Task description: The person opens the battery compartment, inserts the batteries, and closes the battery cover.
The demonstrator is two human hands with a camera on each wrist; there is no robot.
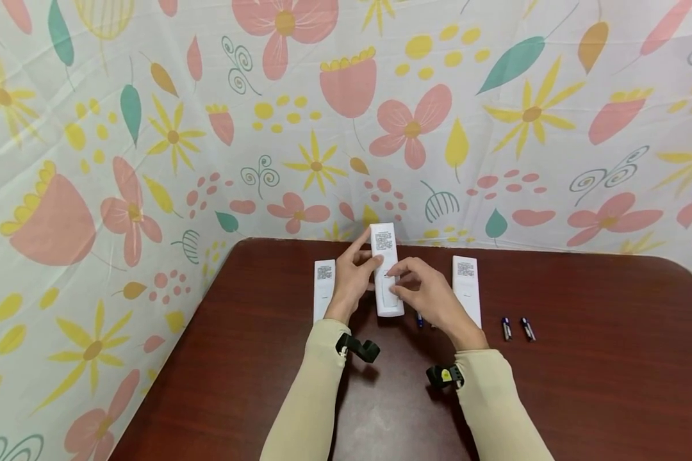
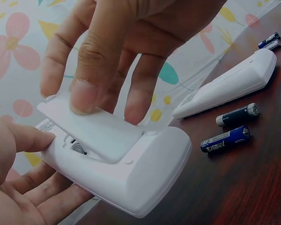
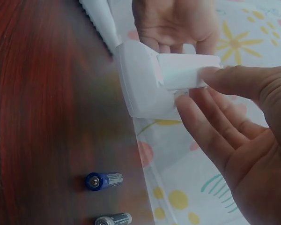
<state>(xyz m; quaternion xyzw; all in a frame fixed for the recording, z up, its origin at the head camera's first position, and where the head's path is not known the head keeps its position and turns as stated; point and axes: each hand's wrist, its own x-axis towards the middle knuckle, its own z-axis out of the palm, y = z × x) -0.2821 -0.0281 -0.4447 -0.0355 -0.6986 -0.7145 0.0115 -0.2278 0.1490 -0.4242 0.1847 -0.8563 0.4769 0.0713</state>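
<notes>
A white remote control [image 1: 385, 240] is held up over the table, back side showing, in my left hand [image 1: 350, 280]. My left fingers lie under its casing in the left wrist view. My right hand [image 1: 429, 296] pinches the white battery cover [image 2: 103, 129] between thumb and fingers. The cover is tilted, one end raised and the other at the casing near the remote's end. Beneath its raised side, a metal contact spring [image 2: 77, 148] shows in the battery compartment. A blue battery [image 2: 225, 139] and a dark one [image 2: 237, 115] lie beside each other on the table.
Two more white remotes lie on the brown table [image 1: 600, 371]: a left remote [image 1: 323, 288] and a right remote [image 1: 466, 288], each partly behind an arm or hand. Farther right lie a battery [image 1: 507, 328] and another battery [image 1: 527, 328]. A flowered cloth [image 1: 317, 211] hangs behind the table.
</notes>
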